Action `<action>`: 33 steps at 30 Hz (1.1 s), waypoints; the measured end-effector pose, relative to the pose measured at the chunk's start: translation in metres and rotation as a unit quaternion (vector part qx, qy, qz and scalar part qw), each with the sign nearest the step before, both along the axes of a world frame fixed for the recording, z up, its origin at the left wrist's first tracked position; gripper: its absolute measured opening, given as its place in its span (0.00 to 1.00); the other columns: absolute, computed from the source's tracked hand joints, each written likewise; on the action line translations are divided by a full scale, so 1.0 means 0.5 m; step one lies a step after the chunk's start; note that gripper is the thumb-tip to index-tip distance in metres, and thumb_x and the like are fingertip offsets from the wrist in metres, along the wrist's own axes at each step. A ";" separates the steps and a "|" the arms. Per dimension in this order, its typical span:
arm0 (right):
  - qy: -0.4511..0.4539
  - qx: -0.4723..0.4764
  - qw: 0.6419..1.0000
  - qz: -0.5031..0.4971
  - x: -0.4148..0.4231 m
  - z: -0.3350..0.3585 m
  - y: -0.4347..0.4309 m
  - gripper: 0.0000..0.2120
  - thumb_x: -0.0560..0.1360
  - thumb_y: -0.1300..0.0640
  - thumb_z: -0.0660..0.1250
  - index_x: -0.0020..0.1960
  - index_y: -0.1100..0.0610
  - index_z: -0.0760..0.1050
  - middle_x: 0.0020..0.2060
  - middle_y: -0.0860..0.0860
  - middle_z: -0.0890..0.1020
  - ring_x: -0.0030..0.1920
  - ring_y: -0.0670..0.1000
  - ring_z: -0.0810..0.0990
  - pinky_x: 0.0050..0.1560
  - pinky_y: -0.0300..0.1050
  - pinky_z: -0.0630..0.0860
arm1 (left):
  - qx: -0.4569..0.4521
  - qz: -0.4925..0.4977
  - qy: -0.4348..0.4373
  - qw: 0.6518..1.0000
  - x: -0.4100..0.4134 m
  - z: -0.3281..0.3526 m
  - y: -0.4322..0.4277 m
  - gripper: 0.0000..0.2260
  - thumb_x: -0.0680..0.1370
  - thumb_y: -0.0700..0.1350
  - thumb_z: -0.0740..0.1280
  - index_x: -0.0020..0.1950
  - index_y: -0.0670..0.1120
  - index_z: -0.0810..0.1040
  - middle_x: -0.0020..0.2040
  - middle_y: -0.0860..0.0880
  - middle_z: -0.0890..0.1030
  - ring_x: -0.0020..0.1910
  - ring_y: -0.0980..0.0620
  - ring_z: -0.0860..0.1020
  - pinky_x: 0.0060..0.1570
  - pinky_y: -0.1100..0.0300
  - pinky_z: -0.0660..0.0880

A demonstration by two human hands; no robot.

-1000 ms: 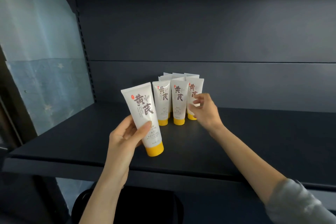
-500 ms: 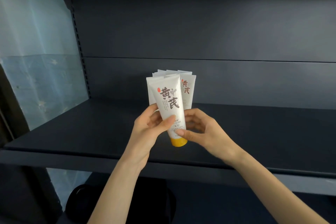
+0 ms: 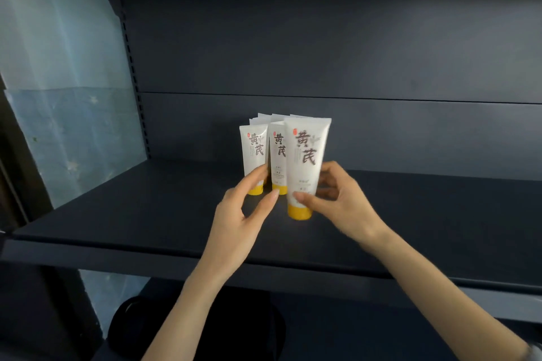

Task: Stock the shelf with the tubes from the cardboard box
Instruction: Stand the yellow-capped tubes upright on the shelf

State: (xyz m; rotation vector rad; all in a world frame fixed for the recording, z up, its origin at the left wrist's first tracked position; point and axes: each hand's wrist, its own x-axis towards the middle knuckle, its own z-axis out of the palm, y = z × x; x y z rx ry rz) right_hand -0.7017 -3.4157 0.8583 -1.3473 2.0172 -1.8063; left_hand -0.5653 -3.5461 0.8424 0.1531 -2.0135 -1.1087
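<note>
Pinching the tube [image 3: 305,155] low on its body, my right hand [image 3: 341,204] has its thumb in front and fingers behind. It is upright, cap down, at centre frame; I cannot tell whether the cap touches the shelf [image 3: 132,214]. Just left and behind, other tubes [image 3: 255,152] stand clustered. My left hand [image 3: 242,214] is loosely spread before them, holding nothing.

A shop: dark slotted-upright metal shelf [image 3: 146,214]; identical branded tubes [image 3: 255,155] faced forward.
</note>
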 end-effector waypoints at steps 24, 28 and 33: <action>-0.019 0.096 0.979 -0.180 -0.164 -0.037 -0.122 0.23 0.70 0.57 0.74 0.61 0.56 0.68 0.58 0.52 0.77 0.53 0.47 0.75 0.54 0.51 0.80 | -0.332 0.246 -0.315 0.854 0.098 -0.068 -0.104 0.44 0.67 0.71 0.27 0.77 0.55 0.53 0.77 0.55 0.58 0.76 0.54 0.56 0.74 0.51 0.51; -0.020 0.097 0.979 -0.180 -0.164 -0.038 -0.124 0.24 0.70 0.57 0.74 0.61 0.57 0.68 0.59 0.52 0.76 0.53 0.47 0.75 0.54 0.49 0.79 | -0.329 0.243 -0.310 0.858 0.095 -0.066 -0.102 0.44 0.67 0.71 0.27 0.77 0.55 0.52 0.77 0.56 0.57 0.76 0.56 0.55 0.74 0.53 0.50; -0.022 0.112 0.977 -0.179 -0.159 -0.032 -0.119 0.25 0.71 0.57 0.74 0.64 0.58 0.67 0.61 0.53 0.76 0.54 0.46 0.74 0.55 0.47 0.78 | -0.330 0.234 -0.311 0.860 0.099 -0.063 -0.103 0.41 0.67 0.70 0.29 0.77 0.56 0.49 0.77 0.57 0.55 0.76 0.57 0.53 0.74 0.54 0.49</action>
